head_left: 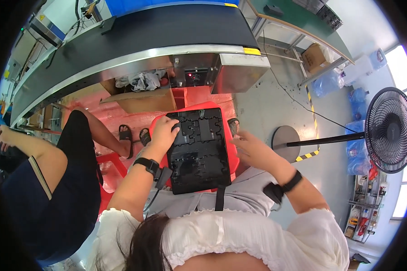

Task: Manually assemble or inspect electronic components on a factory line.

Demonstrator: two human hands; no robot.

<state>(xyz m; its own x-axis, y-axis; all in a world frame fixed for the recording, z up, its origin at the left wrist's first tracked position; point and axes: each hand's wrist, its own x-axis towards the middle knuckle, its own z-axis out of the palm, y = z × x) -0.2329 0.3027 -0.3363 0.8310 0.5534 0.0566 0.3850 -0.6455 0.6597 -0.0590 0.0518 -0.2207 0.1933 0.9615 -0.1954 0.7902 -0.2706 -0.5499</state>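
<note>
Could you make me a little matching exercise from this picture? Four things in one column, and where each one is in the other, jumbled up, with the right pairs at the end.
Things:
1. Person's left hand
2. Person's right hand
3. Black tray
4. Pedestal fan

Places:
A. Over a red plastic stool
B. Near the picture's far right edge
C. At the tray's upper left edge
D. Around the tray's right side, fingers pointing toward it

Right pairs: 1-C, 2-D, 3-A, 4-B
</note>
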